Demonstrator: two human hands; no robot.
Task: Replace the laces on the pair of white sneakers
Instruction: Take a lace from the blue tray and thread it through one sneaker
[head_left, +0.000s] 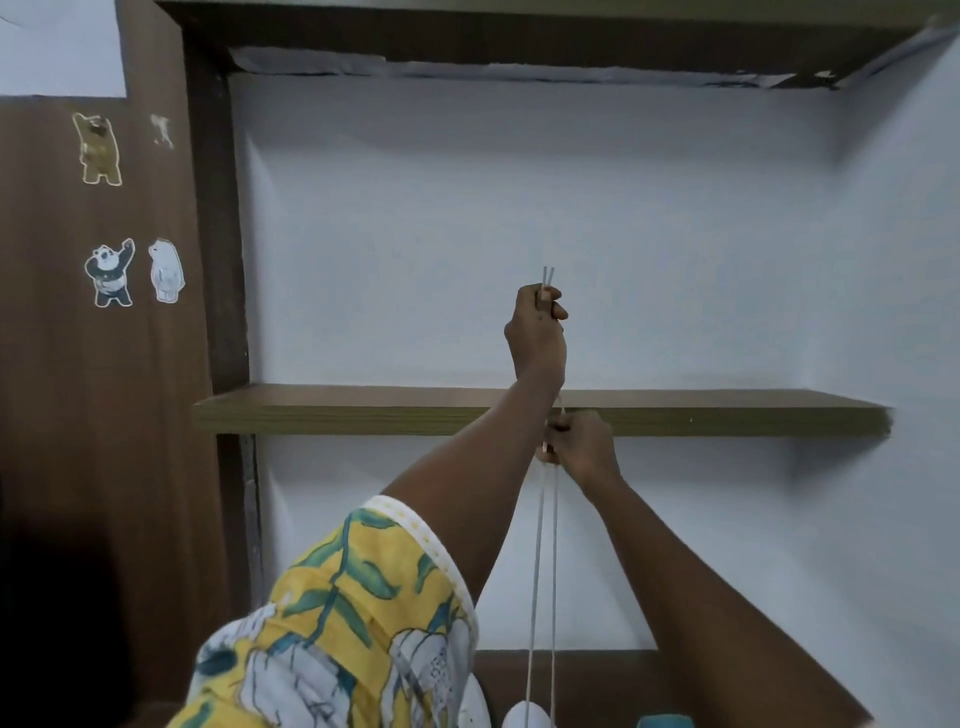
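Note:
My left hand (536, 332) is raised high in front of the wall and pinches both tips of a white lace (543, 571), the two tips sticking up above its fingers. Two strands of the lace run straight down from there. My right hand (582, 447) grips both strands lower down, level with the shelf edge. The strands lead down to a white sneaker (524, 717), of which only the top shows at the bottom edge. The second sneaker is hidden.
A brown wooden shelf (363, 410) crosses the pale wall behind my hands, another shelf above. A brown cupboard side (104, 364) with bear stickers stands at the left. A teal object (665, 721) peeks in at the bottom edge.

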